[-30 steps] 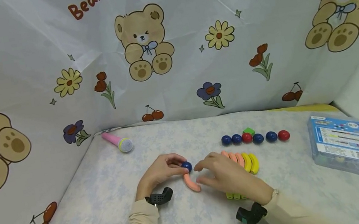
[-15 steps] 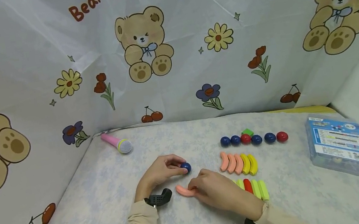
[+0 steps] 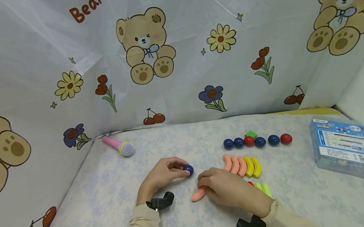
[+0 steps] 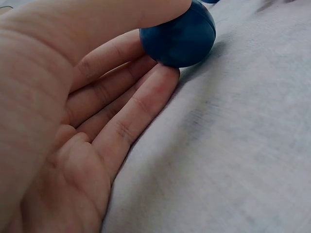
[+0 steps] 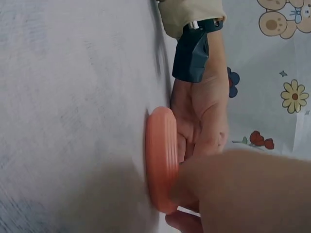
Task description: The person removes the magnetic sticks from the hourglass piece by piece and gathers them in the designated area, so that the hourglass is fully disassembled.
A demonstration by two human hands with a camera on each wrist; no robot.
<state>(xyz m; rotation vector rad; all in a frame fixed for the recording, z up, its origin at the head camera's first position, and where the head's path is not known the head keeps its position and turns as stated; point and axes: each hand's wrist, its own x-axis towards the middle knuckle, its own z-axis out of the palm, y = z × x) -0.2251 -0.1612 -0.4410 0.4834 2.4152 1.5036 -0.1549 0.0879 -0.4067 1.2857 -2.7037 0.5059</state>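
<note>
Thumb and fingers of my left hand [image 3: 163,172] pinch a shiny dark blue ball [image 3: 189,170] resting on the table. In the left wrist view the blue ball [image 4: 180,36] sits between the thumb and fingertips. Just to the right, my right hand [image 3: 228,187] pinches a salmon-pink curved stick [image 3: 198,195] by one end, apart from the ball. The ribbed side of the curved stick [image 5: 163,155] shows in the right wrist view, low at the table surface. Part of it is hidden behind the right fingers.
Behind the right hand lie several pink curved sticks [image 3: 234,165] and yellow ones [image 3: 252,166]. Farther back is a row of blue and red balls [image 3: 260,141] with a green block [image 3: 251,134]. Light-green sticks [image 3: 264,188] are partly hidden. A plastic box [image 3: 347,147] and pink microphone [image 3: 119,145] flank them.
The right hand has taken hold of the pink curved stick, which touched the ball a second ago. It has turned the stick away from the ball and shifted it right. The left hand stays put.
</note>
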